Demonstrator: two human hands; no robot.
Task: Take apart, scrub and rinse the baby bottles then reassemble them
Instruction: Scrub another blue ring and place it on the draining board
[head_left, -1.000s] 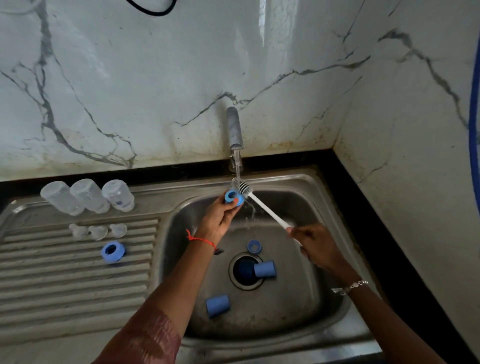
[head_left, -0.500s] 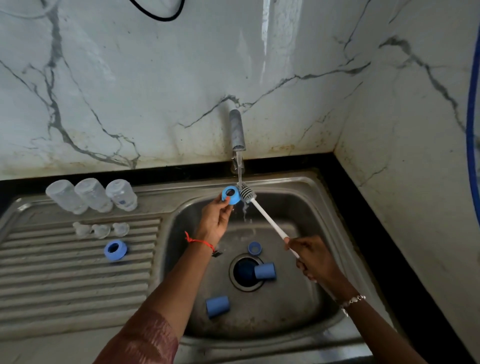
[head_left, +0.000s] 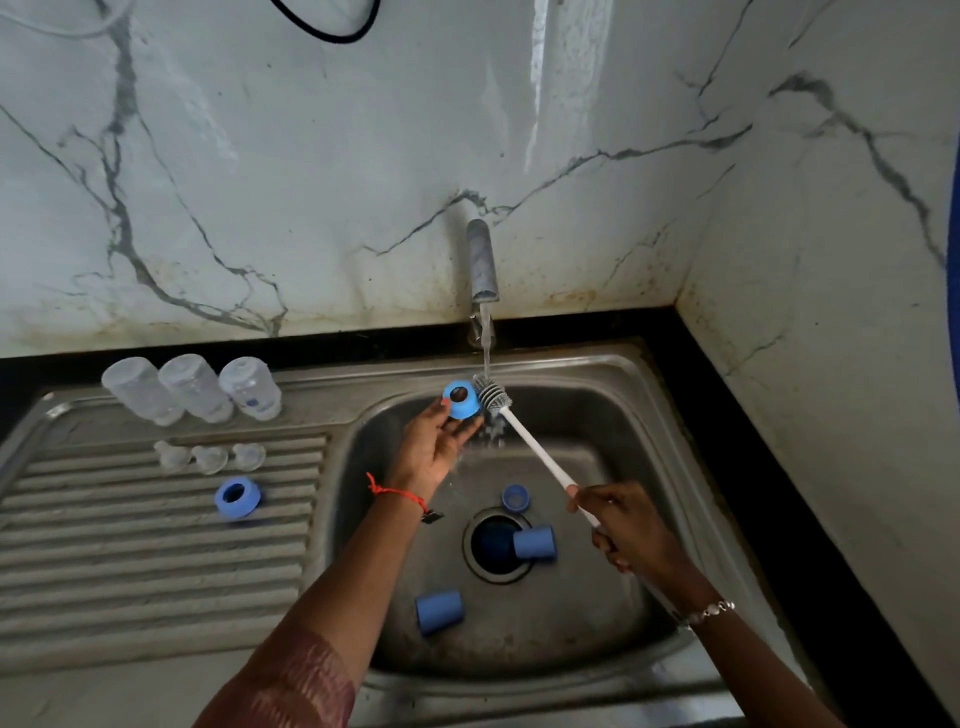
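The stainless sink (head_left: 597, 415) receives running water from the tap (head_left: 482, 260). On the drainboard (head_left: 156, 545), three clear bottle bodies (head_left: 195, 387) stand in a row at the back, with three clear teats (head_left: 210, 458) and a spare blue ring (head_left: 237, 497) in front. The right hand (head_left: 623, 525) grips the white bottle brush (head_left: 530, 441), fingers curled round its handle. The left hand (head_left: 436, 452) pinches a blue screw ring (head_left: 461, 399) at its fingertips, beside the stream and touching the grey bristles. Two blue caps (head_left: 439, 612) lie in the basin.

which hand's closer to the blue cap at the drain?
Right. The right hand, gripping the brush, is just right of the cap; the left hand holds a blue ring up by the tap.
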